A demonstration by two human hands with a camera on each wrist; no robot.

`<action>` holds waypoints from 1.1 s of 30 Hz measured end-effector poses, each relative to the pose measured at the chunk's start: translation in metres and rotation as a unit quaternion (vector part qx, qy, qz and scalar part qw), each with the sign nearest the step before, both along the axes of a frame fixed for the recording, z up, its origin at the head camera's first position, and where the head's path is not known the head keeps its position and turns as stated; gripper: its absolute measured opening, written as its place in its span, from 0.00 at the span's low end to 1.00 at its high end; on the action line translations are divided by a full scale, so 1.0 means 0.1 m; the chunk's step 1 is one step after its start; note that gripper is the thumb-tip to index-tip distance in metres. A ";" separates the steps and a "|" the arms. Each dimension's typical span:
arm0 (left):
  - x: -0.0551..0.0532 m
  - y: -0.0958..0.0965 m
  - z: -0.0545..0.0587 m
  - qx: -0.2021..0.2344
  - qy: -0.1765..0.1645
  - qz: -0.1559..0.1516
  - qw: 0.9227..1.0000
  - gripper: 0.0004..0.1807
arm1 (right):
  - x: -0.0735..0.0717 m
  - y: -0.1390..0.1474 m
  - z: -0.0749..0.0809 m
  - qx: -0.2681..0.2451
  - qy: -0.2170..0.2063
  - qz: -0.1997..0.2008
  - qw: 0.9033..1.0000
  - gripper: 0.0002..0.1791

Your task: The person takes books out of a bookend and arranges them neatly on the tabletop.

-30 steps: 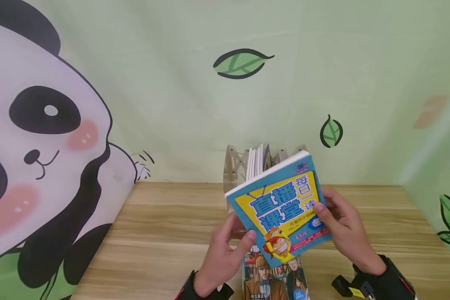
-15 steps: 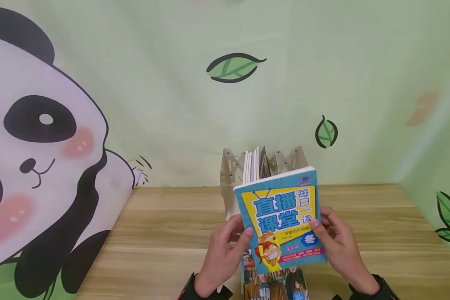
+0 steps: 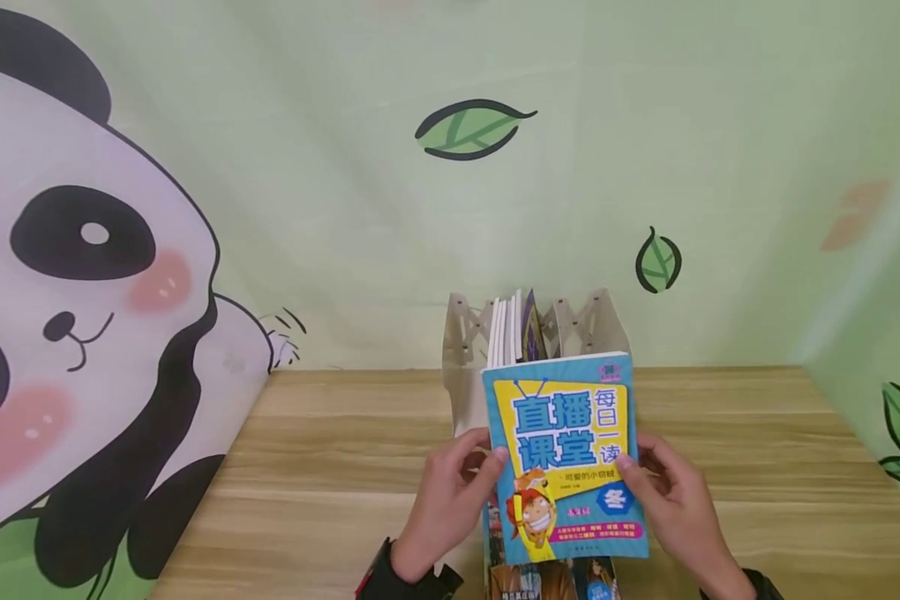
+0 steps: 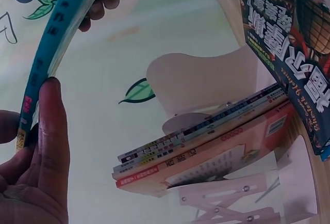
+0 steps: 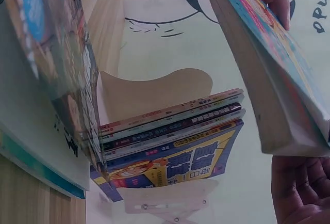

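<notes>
A blue-and-yellow paperback book [image 3: 562, 467] is held up between both hands, its front cover toward me. My left hand [image 3: 450, 496] pinches its left edge, thumb on the cover and fingers behind. On the opposite edge my right hand [image 3: 671, 504] grips it the same way. The left wrist view shows the book's blue spine [image 4: 46, 43] by the left thumb [image 4: 53, 126]. Behind the book stands a beige expandable book rack [image 3: 465, 354] with several upright books [image 3: 504, 329]. The lower front of the rack is hidden by the held book.
Under the held book, a photo-covered book [image 3: 528, 582] lies on the wooden table [image 3: 330, 467]. In the right wrist view, a pale book with a teal edge [image 5: 51, 167] shows beneath it. A green cloth backdrop [image 3: 345, 208] with a panda [image 3: 97, 333] rises behind.
The held book has turned from a slant to nearly straight and come down a little. Both hands keep hold of its side edges. More of the rack's right side now shows.
</notes>
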State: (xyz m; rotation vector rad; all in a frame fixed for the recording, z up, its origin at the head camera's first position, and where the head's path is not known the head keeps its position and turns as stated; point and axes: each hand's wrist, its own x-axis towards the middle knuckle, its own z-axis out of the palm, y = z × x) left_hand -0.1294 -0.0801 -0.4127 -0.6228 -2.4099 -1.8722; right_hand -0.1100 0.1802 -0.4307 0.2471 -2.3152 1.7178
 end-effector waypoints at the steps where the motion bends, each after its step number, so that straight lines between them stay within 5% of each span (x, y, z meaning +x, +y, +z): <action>1: -0.01 -0.01 0.00 -0.001 -0.009 0.000 1.000 0.15 | 0.00 0.00 -0.01 0.003 0.002 0.000 1.000 0.17; 12: -0.11 -0.05 -0.09 -0.033 -0.042 0.000 0.999 0.19 | -0.04 0.01 -0.08 0.042 -0.008 0.026 0.999 0.28; 20: -0.12 -0.06 -0.06 -0.070 -0.033 0.012 0.997 0.27 | -0.06 0.01 -0.13 0.009 -0.038 0.048 0.998 0.28; 33: -0.21 -0.10 -0.13 -0.137 -0.083 0.005 0.987 0.38 | -0.12 0.01 -0.18 0.072 -0.163 0.063 0.982 0.37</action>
